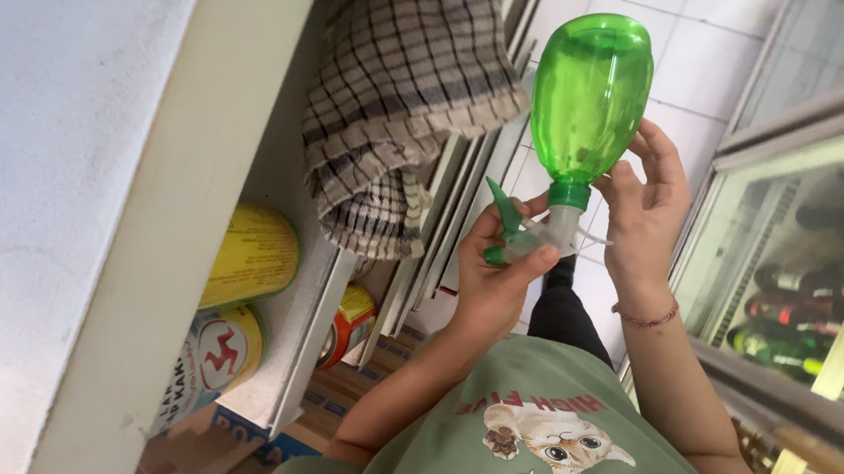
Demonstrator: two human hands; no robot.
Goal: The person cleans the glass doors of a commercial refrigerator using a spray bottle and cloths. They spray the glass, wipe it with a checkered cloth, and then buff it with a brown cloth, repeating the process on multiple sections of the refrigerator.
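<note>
A clear green plastic spray bottle [591, 90] is held in front of my chest with its base pointing away from me and its white-and-green spray head [528, 233] toward me. My left hand [494, 278] is closed around the spray head, thumb across the white collar. My right hand [645, 204] holds the bottle by its narrow end near the green cap, fingers curled round the far side. A red string bracelet [646, 318] sits on my right wrist. The bottle looks nearly empty.
A brown checked cloth [403, 95] hangs over a white shelf unit [282, 356] on the left, with yellow tins [250, 254] and an orange can [350, 322] in it. A glass-door cooler [800, 277] with bottles stands on the right. White floor tiles [695, 78] lie beyond.
</note>
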